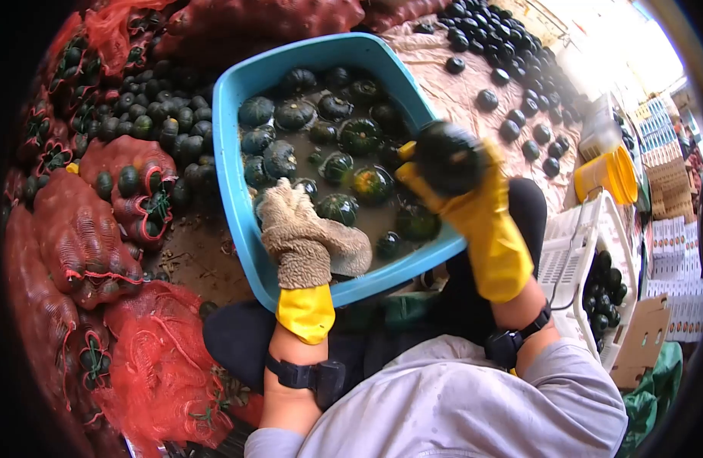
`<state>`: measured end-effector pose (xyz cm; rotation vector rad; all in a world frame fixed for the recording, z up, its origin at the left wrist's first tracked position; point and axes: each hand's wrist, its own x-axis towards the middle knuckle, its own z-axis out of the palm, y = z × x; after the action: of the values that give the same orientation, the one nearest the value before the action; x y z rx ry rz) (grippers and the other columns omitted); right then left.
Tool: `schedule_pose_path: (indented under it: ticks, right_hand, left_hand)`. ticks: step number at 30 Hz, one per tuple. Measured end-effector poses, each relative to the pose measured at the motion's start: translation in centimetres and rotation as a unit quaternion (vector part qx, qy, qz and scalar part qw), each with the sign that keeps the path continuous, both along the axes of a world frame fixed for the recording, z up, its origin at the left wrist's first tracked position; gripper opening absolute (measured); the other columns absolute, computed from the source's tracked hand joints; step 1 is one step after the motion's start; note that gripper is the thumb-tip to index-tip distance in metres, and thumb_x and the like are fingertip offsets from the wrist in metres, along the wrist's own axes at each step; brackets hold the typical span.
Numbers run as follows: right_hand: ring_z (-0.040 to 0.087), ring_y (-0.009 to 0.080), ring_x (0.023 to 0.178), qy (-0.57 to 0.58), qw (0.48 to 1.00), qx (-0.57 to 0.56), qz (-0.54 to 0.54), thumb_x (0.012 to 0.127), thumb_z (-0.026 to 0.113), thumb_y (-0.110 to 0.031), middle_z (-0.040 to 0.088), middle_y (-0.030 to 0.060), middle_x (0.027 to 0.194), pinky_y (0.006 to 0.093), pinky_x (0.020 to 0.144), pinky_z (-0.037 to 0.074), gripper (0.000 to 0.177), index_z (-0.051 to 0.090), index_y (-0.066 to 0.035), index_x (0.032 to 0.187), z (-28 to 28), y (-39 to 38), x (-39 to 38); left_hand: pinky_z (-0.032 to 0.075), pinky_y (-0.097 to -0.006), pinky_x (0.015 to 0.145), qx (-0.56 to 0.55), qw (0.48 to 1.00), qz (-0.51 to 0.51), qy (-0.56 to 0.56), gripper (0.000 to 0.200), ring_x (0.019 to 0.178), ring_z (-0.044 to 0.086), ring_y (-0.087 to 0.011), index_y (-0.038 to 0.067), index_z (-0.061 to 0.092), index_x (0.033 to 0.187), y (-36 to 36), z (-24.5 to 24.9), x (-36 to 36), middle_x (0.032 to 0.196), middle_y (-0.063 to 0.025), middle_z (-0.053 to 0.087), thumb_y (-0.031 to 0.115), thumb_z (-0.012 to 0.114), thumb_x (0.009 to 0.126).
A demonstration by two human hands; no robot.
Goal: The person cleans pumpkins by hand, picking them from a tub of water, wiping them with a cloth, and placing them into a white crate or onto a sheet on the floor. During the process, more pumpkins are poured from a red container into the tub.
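My right hand (485, 221), in a yellow rubber glove, grips a dark green kabocha squash (449, 158) above the right rim of a blue tub (231, 172). The squash is slightly blurred. Over the tub's near left part is my left hand (298, 229), wearing a fuzzy beige cloth mitt over a yellow glove. Its thumb part sticks out to the right, apart from the fingers, and no squash shows in it. Murky water fills the tub, with several green kabocha squashes (360, 137) floating in it. One floating squash (372, 184) has an orange patch.
Red mesh sacks (84, 221) of squash crowd the left side, beside a loose squash pile (176, 114). More squashes (486, 99) lie on a pale sheet (435, 65) at upper right. A white crate (569, 256) with squashes and a yellow bucket (607, 177) stand right.
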<state>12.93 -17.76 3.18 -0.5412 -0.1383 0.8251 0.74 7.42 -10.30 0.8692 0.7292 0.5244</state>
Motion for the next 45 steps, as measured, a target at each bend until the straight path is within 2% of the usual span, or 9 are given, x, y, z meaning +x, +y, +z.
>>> schedule_pose_path:
  ticks: [7,9,13,18,23,29,35,41,45]
  right_hand:
    - [0.059,0.0444,0.135,-0.050,0.834,0.230,-0.498,0.098,0.062,-0.056,0.056,0.0271,0.152,0.0518,0.098,0.063,0.082,0.053,0.007,0.150,8.4,-23.4,3.9]
    - [0.054,0.0408,0.143,-0.199,0.802,-0.035,-0.563,0.102,0.055,-0.061,0.052,0.0287,0.158,0.0426,0.104,0.059,0.087,0.049,0.008,0.155,8.0,-22.2,5.3]
    - [0.066,0.0222,0.121,-0.532,0.690,-0.490,-0.029,0.105,0.066,-0.021,0.069,0.0092,0.138,0.0351,0.107,0.051,0.038,0.067,-0.004,0.139,4.6,-5.5,1.4]
    - [0.062,0.0414,0.135,-0.602,0.248,-0.662,0.371,0.075,0.088,-0.046,0.056,0.0314,0.152,0.0471,0.109,0.053,0.102,0.046,-0.014,0.163,-9.0,1.2,0.9]
    - [0.066,0.0400,0.125,-0.543,0.370,-0.568,0.496,0.074,0.094,-0.038,0.067,0.0220,0.138,0.0482,0.104,0.055,0.099,0.048,-0.009,0.157,-16.1,2.5,4.8]
    - [0.066,0.0191,0.120,-0.054,0.925,-0.295,0.232,0.097,0.083,-0.022,0.070,0.0112,0.124,0.0356,0.101,0.055,0.078,0.042,-0.010,0.162,-11.0,1.6,3.2]
    - [0.063,0.0286,0.131,-0.457,0.789,-0.406,0.053,0.095,0.082,-0.037,0.066,0.0170,0.140,0.0422,0.115,0.047,0.066,0.059,-0.010,0.151,-5.0,6.9,-5.6]
    - [0.063,0.0311,0.130,-0.412,0.770,-0.483,-0.065,0.091,0.086,-0.039,0.065,0.0178,0.139,0.0408,0.112,0.049,0.073,0.056,-0.010,0.151,-7.6,9.3,-6.1]
    - [0.056,0.0311,0.139,-0.613,0.712,-0.332,-0.082,0.090,0.088,-0.031,0.057,0.0165,0.149,0.0432,0.118,0.043,0.075,0.053,-0.011,0.153,-7.9,6.3,-7.2]
  left_hand:
    - [0.038,-0.0451,0.126,-0.232,0.955,0.000,-0.185,0.049,0.151,0.045,-0.0375,-0.001,0.043,0.156,1.3,-2.7,1.2,0.155,-0.0251,0.051,0.021,0.043,0.113]
    - [0.048,-0.0439,0.118,-0.169,0.980,0.027,-0.102,0.045,0.142,0.055,-0.0362,-0.002,0.048,0.152,-0.2,-1.4,1.2,0.149,-0.0243,0.056,0.018,0.048,0.112]
    - [0.039,-0.0491,0.125,-0.111,0.993,-0.008,-0.024,0.044,0.142,0.052,-0.0440,-0.006,0.047,0.150,-1.5,-0.5,1.1,0.142,-0.0250,0.060,0.018,0.046,0.113]
    - [0.052,-0.0474,0.113,-0.164,0.986,0.009,-0.034,0.041,0.128,0.063,-0.0421,-0.006,0.054,0.144,-1.4,-1.0,1.0,0.137,-0.0218,0.063,0.018,0.051,0.112]
    - [0.061,-0.0425,0.097,-0.207,0.976,0.048,0.041,0.038,0.115,0.071,-0.0379,-0.004,0.061,0.138,-2.1,3.3,1.8,0.134,-0.0183,0.067,0.022,0.055,0.110]
    - [0.046,-0.0392,0.112,0.005,0.975,-0.208,0.081,0.072,0.133,0.057,-0.0252,0.006,0.059,0.139,-3.0,3.5,0.8,0.139,-0.0074,0.063,0.054,0.079,0.089]
    - [0.059,-0.0402,0.079,-0.280,0.932,-0.175,-0.149,0.038,0.088,0.070,-0.0227,0.014,0.068,0.102,-4.1,1.6,3.6,0.092,-0.0046,0.069,0.052,0.069,0.099]
    - [0.048,-0.0406,0.111,0.036,0.985,-0.105,-0.129,0.056,0.129,0.059,-0.0279,0.012,0.051,0.145,-6.6,1.5,0.4,0.140,-0.0124,0.061,0.035,0.070,0.098]
    - [0.032,-0.0353,0.128,-0.115,0.924,-0.167,-0.324,0.043,0.149,0.044,-0.0218,0.004,0.048,0.152,-5.6,2.6,0.7,0.159,-0.0157,0.048,0.017,0.043,0.112]
